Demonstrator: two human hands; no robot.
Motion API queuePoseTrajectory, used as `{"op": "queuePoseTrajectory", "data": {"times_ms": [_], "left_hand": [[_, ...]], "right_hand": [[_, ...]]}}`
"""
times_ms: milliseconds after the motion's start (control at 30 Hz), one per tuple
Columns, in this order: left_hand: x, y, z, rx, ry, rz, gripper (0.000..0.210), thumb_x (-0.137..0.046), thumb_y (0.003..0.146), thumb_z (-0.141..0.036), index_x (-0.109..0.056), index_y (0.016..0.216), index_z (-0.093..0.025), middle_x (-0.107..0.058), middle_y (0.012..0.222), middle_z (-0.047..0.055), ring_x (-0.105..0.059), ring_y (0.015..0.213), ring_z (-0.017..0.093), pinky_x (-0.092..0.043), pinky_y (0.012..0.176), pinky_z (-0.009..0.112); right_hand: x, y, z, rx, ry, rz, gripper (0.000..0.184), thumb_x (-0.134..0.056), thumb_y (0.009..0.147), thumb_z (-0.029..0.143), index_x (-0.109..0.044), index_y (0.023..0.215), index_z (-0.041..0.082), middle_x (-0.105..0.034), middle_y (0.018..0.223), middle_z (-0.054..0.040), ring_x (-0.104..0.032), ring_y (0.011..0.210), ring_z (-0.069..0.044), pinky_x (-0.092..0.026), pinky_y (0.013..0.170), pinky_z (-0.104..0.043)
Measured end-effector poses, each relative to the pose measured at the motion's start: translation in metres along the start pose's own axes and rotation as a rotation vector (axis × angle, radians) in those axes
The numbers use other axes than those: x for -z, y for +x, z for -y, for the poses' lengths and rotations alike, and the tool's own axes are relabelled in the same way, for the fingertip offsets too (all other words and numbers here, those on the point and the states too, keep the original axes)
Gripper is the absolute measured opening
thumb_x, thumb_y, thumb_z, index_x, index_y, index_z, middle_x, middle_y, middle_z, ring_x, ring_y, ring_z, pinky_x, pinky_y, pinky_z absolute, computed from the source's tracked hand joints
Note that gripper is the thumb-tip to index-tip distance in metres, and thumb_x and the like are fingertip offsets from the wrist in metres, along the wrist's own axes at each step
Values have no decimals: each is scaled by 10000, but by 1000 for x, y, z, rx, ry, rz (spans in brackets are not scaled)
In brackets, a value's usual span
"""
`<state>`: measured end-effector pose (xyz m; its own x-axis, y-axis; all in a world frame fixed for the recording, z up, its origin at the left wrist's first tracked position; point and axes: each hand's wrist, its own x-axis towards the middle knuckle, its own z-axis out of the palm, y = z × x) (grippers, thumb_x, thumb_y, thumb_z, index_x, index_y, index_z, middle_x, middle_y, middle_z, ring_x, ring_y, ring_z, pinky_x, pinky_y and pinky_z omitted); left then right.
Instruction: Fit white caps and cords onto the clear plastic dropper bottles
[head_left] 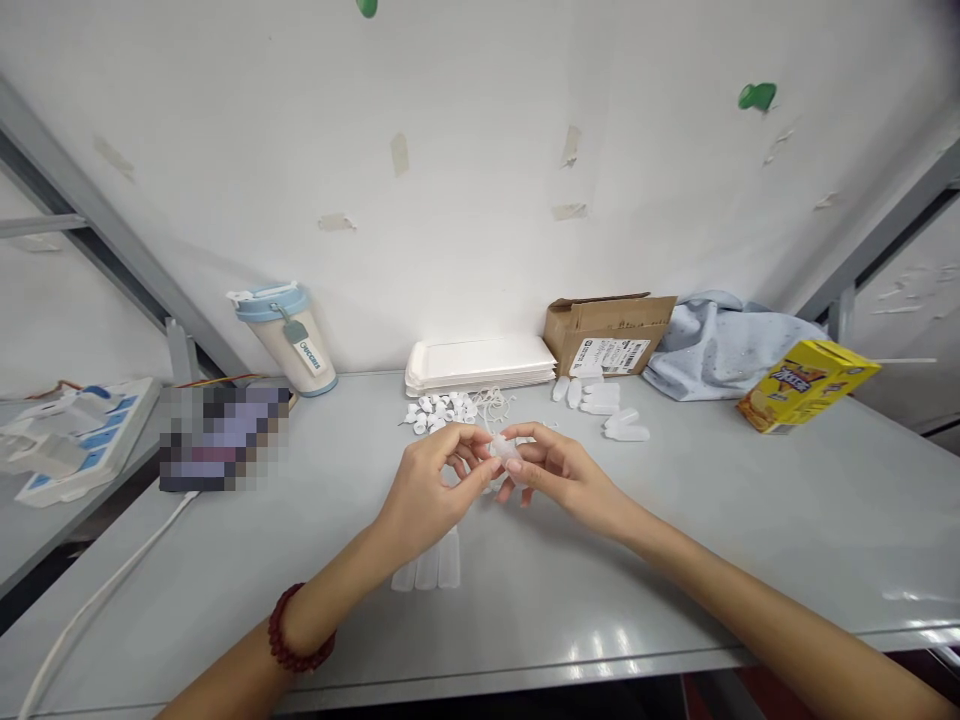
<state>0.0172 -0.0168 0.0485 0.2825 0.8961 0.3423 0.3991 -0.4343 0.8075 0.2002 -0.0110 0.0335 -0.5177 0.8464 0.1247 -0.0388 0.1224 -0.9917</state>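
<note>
My left hand (431, 485) and my right hand (574, 480) meet over the middle of the table, fingertips pinching a small translucent white plastic piece (504, 450) between them. Its exact kind is partly hidden by the fingers. White string (493, 400) lies just behind the hands. To the left of the string is a pile of small white caps (439, 410). Several translucent plastic tubes (426, 568) lie side by side below my left hand, partly covered by it. More translucent white plastic pieces (600, 398) are scattered beyond my right hand.
Stacked white trays (480, 362) and a cardboard box (611, 335) stand against the wall. A tumbler (289, 340), a pixelated phone-like object (225, 440) with a white cable (112, 590), and a power strip (90, 440) are leftward. Rightward are pale blue cloth (720, 345) and a yellow carton (806, 385).
</note>
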Motion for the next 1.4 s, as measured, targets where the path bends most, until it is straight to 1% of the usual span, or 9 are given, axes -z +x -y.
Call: {"op": "queuePoseTrajectory", "data": {"times_ms": [167, 400, 533, 700, 800, 933, 1167, 1267, 1400], "left_hand": [[-3, -3, 2, -154, 214, 6, 263, -604, 801, -294, -541, 1041, -206, -622, 858, 27, -581, 763, 151, -473, 659, 271], [-7, -4, 9, -354, 362, 32, 352, -558, 832, -247, -479, 1174, -211, -610, 994, 70, -567, 920, 193, -483, 739, 311], [-9, -5, 11, -427, 434, 2, 352, -566, 835, -281, -490, 1170, -202, -599, 1034, 85, -566, 951, 207, -494, 772, 329], [-11, -5, 12, -469, 544, -68, 382, -590, 821, -324, -505, 1169, -192, -555, 1043, 105, -545, 950, 227, -510, 713, 342], [-12, -6, 12, -498, 550, -87, 379, -589, 824, -279, -498, 1178, -180, -519, 1155, 135, -502, 1051, 251, -503, 790, 383], [-11, -4, 10, -540, 480, -45, 383, -576, 822, -194, -481, 1192, -163, -561, 1140, 118, -485, 1079, 247, -455, 909, 434], [3, -9, 1, -491, 459, 112, 403, -564, 804, -150, -484, 1198, -186, -580, 1141, 83, -444, 1091, 245, -443, 914, 418], [9, -22, 0, -434, 467, 201, 426, -586, 799, -184, -469, 1209, -186, -569, 1163, 84, -430, 1099, 248, -439, 922, 419], [13, -45, 2, -345, 476, 304, 446, -626, 764, -200, -477, 1184, -192, -561, 1177, 78, -418, 1116, 253, -449, 926, 411]], "right_hand": [[1, 1, 0, -15, 77, 4, 328, -519, 876, 384, -467, 1145, 204, -671, 877, -56, -649, 789, -168, -493, 616, -273], [1, 1, 0, -40, 122, -4, 290, -506, 884, 383, -483, 1108, 201, -678, 958, -87, -627, 734, -143, -501, 643, -287], [2, 2, -4, -54, 172, -8, 277, -523, 876, 382, -464, 1074, 197, -691, 911, -80, -617, 658, -127, -501, 631, -287], [2, 3, -7, -70, 203, -8, 282, -525, 875, 389, -465, 1075, 200, -694, 899, -75, -628, 665, -135, -502, 620, -283], [1, 3, -9, -73, 210, 2, 286, -518, 878, 395, -465, 1083, 203, -693, 900, -72, -636, 702, -145, -499, 620, -279], [0, 3, -7, -72, 199, 8, 296, -526, 869, 402, -454, 1075, 203, -692, 886, -65, -633, 702, -144, -497, 624, -283], [4, 2, 4, -127, 53, 37, 301, -588, 818, 414, -504, 982, 175, -654, 766, -30, -605, 695, -140, -467, 565, -242], [5, 1, 3, -200, -33, 132, 311, -607, 795, 437, -557, 913, 154, -628, 690, -15, -612, 682, -143, -438, 523, -215], [1, -2, -1, -310, -115, 307, 308, -599, 798, 435, -592, 875, 137, -637, 727, -20, -633, 644, -130, -393, 476, -182]]}}
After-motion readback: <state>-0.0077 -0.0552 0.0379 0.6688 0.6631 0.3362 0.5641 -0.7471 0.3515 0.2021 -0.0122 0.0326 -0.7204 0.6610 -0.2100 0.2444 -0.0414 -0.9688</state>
